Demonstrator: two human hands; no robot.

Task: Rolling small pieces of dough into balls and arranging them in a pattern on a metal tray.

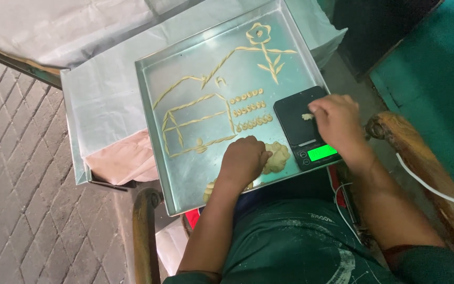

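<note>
Left hand (244,158) lay curled over the dough lump (277,156) at the near edge of the metal tray (185,179), pressing into it. Right hand (336,117) pinched a small dough piece (307,116) over the black scale (303,126), which sat on the tray's right side, green display lit. Farther back: dough-rope house (195,126), rows of small pieces (250,110), flower (262,44).

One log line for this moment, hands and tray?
left hand: pressing dough lump | right hand: pinching dough bit over black scale | metal tray: dough-strip house, flower
</note>
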